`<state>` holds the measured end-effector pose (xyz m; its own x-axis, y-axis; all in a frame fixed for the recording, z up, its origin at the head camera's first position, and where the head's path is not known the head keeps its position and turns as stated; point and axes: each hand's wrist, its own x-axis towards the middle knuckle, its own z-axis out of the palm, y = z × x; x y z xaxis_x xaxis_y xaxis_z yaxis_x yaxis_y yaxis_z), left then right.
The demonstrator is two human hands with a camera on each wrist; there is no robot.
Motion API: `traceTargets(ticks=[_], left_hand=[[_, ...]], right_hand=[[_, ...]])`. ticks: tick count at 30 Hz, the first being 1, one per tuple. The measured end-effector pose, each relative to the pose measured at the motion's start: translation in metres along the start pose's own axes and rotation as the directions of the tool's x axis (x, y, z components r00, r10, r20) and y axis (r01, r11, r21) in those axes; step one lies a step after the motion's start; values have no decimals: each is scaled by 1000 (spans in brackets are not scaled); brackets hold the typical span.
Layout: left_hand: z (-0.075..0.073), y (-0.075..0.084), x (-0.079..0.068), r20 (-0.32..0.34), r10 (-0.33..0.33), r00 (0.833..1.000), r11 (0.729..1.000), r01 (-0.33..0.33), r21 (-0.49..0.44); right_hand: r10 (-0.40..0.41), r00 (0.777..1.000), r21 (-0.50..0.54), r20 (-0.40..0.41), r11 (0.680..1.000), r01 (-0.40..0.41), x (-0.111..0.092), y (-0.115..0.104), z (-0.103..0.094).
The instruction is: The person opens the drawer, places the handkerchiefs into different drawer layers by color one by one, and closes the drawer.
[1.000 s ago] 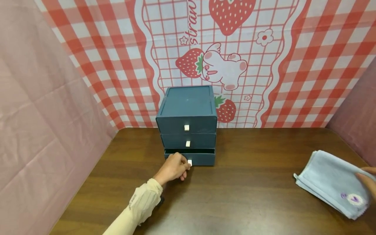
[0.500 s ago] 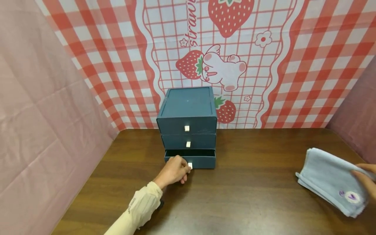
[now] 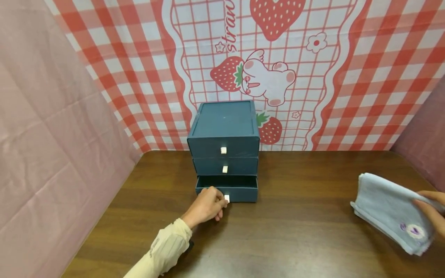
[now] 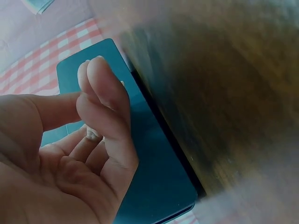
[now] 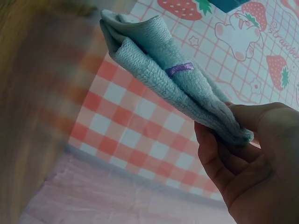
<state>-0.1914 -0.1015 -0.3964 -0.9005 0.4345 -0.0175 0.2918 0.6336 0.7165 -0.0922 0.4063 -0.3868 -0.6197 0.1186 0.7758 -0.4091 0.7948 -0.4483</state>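
Note:
My left hand (image 3: 208, 204) pinches the small white knob (image 3: 227, 198) of the bottom drawer (image 3: 243, 195), which stands partly pulled out of a dark blue three-drawer cabinet (image 3: 224, 119). In the left wrist view the thumb and fingertips (image 4: 100, 77) meet in front of the blue drawer fronts, hiding most of the knob. At the far right my right hand (image 3: 432, 210) grips a folded light blue towel (image 3: 386, 208) by one end, thumb on one face and fingers on the other. A purple and white embroidered patch shows on it. The right wrist view shows the towel's folded layers (image 5: 163, 65) edge-on.
The cabinet stands on a brown wooden table (image 3: 295, 231) near its back edge. Behind it hangs a red checked cloth (image 3: 375, 77) with strawberry prints. Pink cloth (image 3: 62, 146) hangs on the left side, and more at the right. The upper two drawers are closed.
The bottom drawer has slid farther out toward me, with my left hand moving along on its knob. The towel in my right hand has shifted slightly and tilted up.

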Motion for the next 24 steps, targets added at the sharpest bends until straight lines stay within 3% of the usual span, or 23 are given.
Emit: traceTargets(ticks=[3,12,20,24], left_hand=[[1,1,-2,-8,6,1000,1000,-6,20],[3,6,-7,-32,26,999,997,-24,70],[4,7,-15,-29,25,999,996,-22,83],[4,7,-19,-30,25,999,996,-23,81]], right_hand=[[-13,1000,70,3,997,13,1,-6,2],[-40,999,104,-6,994,40,4,-12,0],[-132,991,2,8,991,132,6,-15,-3],[-172,985,1,13,985,172,9,-20,-3]])
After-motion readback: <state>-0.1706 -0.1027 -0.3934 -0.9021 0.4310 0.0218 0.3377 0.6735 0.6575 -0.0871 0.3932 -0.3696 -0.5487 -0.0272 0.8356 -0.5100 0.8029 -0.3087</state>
